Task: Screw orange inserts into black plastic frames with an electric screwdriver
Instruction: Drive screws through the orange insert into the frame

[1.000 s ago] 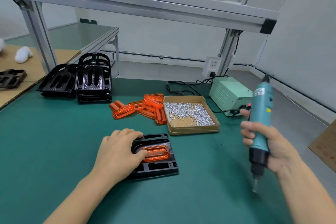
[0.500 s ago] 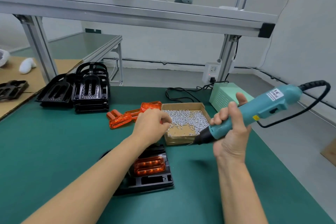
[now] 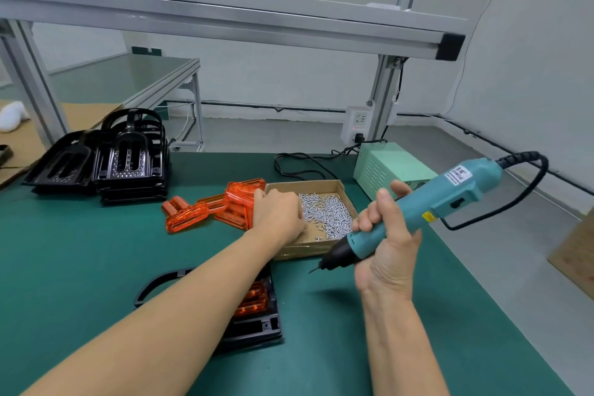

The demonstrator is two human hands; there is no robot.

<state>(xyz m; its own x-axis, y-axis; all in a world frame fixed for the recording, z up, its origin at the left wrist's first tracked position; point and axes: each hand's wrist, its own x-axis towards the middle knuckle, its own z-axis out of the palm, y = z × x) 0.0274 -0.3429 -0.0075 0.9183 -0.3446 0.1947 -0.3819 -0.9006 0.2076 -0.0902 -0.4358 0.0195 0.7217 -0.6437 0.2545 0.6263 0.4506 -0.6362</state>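
**Frame, inserts and driver on the bench**

A black frame (image 3: 254,328) with an orange insert (image 3: 252,300) seated in it lies flat under the left forearm. Loose orange inserts (image 3: 205,210) sit just left of the left hand (image 3: 278,215). The right hand (image 3: 385,235) grips the teal screwdriver (image 3: 414,206), tilted, bit pointing down-left.

Single head-worn wide-angle view, looking forward and down across a green table (image 3: 80,260), close above both forearms; far wall and overhead shelf rail (image 3: 225,14) also in frame, edges bowed by the lens.
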